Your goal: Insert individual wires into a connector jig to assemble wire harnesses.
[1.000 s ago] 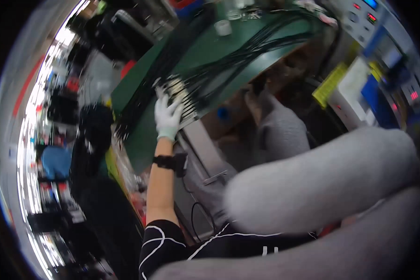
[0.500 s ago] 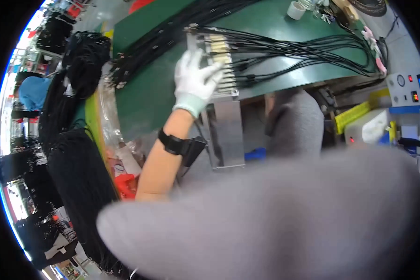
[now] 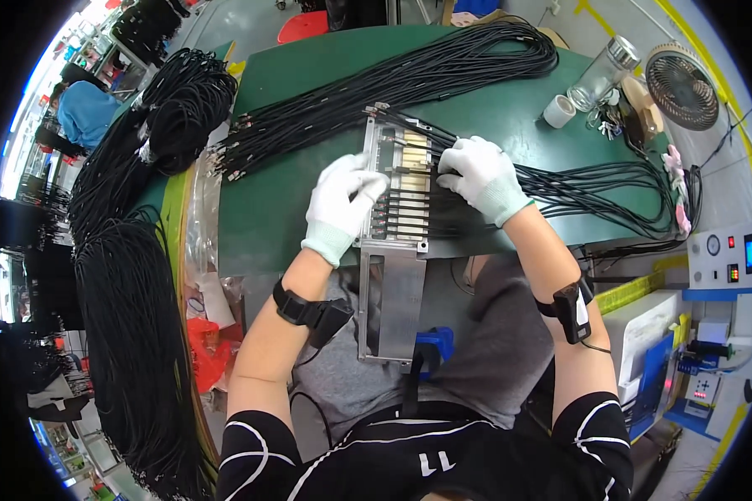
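Note:
A long metal fixture (image 3: pixel 393 301) lies across the front edge of the green table, with a row of cream slotted blocks (image 3: pixel 414 159) on its far part. Black cables (image 3: pixel 409 204) sit side by side in the slots, their ends toward the left rail. My left hand (image 3: pixel 340 204), in a white glove, is at that rail with curled fingers and the thumb near the cable ends; what its fingertips hold is hidden. On the other side, my right hand (image 3: pixel 480 177), also gloved, has its fingers closed on a black cable just right of the blocks.
A bundle of black cables (image 3: pixel 468 58) stretches across the far side of the green table (image 3: pixel 301 209). More cable bundles (image 3: pixel 138 334) hang at the left. A glass bottle (image 3: pixel 603 75), white tape roll (image 3: pixel 559 111) and fan (image 3: pixel 683 86) stand far right. A control box (image 3: pixel 718 259) is at the right.
The view has shifted, and the grey blur over the lower part is gone. My right hand now shows at the cables. My left hand has moved from over the blocks to the left rail.

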A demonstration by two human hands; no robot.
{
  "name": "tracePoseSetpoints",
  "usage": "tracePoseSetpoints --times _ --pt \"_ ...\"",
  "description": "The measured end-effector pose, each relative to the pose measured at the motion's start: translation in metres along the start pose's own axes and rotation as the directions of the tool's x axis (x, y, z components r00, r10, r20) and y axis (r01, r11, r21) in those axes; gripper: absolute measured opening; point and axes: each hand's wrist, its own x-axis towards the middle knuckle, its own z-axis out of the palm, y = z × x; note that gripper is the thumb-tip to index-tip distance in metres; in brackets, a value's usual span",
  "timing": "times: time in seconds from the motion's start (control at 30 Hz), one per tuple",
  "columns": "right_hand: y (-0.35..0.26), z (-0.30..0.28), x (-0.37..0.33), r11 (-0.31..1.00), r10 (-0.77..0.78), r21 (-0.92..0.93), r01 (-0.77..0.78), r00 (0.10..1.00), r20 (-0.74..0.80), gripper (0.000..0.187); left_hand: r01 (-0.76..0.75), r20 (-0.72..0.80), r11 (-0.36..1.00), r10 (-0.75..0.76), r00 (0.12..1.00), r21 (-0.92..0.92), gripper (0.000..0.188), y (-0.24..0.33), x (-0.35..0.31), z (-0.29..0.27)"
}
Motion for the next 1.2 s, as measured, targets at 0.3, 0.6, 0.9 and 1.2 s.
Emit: tracePoseSetpoints --times 0.3,0.6,0.9,1.2 --pt "-0.012 -0.004 -0.001 0.956 -0.081 0.264 0.131 0.978 -0.192 0.016 -0.116 -0.172 0.99 0.129 0.977 0.08 0.019 0.017 0.013 0.013" --pt "0.0 -0.004 -0.003 0.912 -0.004 0.406 0.065 0.989 -0.149 0.016 -0.05 -0.21 0.987 0.016 0.977 -0.155 0.012 -0.001 0.012 0.0" --pt "0.002 0.009 -0.006 0.967 -0.137 0.19 0.17 0.975 -0.174 0.009 -0.03 -0.212 0.979 0.073 0.975 0.201 0.013 -0.002 0.011 -0.002" --pt "-0.001 0.005 -0.006 0.976 -0.176 0.089 0.201 0.957 -0.232 0.012 0.004 -0.121 0.992 0.012 0.993 0.127 0.018 -0.006 0.012 -0.009"
